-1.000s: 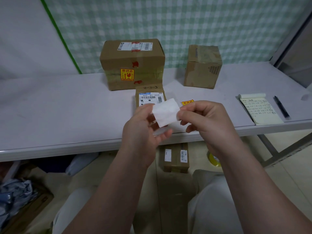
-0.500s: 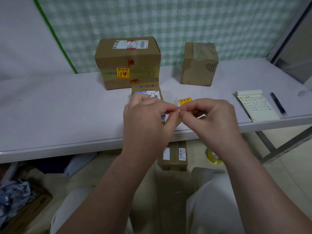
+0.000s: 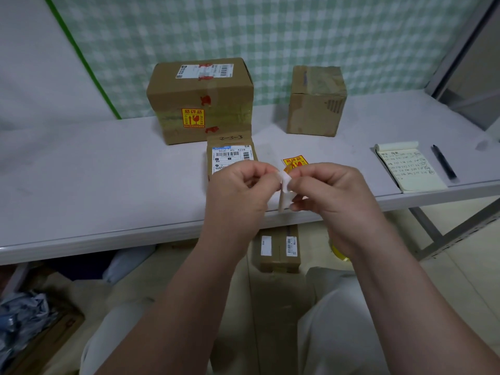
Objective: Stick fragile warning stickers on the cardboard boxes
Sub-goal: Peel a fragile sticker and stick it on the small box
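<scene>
My left hand (image 3: 238, 193) and my right hand (image 3: 332, 196) meet above the table's front edge, both pinching a small white sticker sheet (image 3: 285, 182) between fingertips. Behind them lies a small flat cardboard box (image 3: 232, 155) with a shipping label, partly hidden by my left hand. A yellow fragile sticker (image 3: 295, 162) lies on the table just beyond my right hand. A large cardboard box (image 3: 200, 101) at the back carries a yellow fragile sticker (image 3: 193, 118) on its front. A cube-shaped cardboard box (image 3: 315, 101) stands to its right with no sticker showing.
A notepad (image 3: 408, 169) and a black pen (image 3: 443, 165) lie at the table's right end. Under the grey table (image 3: 94, 185) sit another cardboard box (image 3: 278, 249), a yellow tape roll (image 3: 338, 254) and crumpled bags (image 3: 21, 315) at the left.
The white sheet was held up flat one second ago; now it is folded small between my fingertips. Both hands stay together over the table edge.
</scene>
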A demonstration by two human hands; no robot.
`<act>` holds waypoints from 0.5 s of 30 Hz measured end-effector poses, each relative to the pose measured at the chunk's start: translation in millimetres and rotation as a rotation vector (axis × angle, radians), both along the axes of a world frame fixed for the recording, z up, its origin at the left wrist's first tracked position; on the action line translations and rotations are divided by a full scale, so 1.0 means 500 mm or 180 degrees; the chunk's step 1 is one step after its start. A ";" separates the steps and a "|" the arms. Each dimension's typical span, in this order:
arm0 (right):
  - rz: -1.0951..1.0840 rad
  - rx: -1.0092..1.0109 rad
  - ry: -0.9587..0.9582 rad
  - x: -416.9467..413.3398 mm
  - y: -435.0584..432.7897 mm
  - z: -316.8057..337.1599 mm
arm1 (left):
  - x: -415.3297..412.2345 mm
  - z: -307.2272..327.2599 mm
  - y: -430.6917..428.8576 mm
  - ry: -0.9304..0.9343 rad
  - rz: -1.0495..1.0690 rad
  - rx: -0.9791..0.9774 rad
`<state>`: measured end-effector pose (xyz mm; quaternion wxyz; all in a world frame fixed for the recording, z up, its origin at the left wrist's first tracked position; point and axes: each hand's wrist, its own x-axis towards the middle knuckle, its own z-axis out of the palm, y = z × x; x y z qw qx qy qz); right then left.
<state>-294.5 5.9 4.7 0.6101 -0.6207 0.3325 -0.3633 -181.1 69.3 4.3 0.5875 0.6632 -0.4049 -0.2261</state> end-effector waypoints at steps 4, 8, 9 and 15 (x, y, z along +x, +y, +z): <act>0.0190 0.0834 -0.0376 -0.001 -0.004 -0.010 | -0.002 -0.004 -0.009 0.1224 -0.0258 0.0144; 0.0470 0.1250 -0.0752 -0.004 -0.015 -0.020 | -0.005 -0.001 -0.012 0.1952 -0.0459 0.0106; 0.0504 0.1298 -0.0793 -0.006 -0.016 -0.019 | -0.003 -0.002 -0.011 0.1934 -0.0488 0.0092; 0.0574 0.0957 -0.0368 -0.017 -0.024 -0.015 | 0.002 0.003 -0.009 0.0562 -0.0349 0.0010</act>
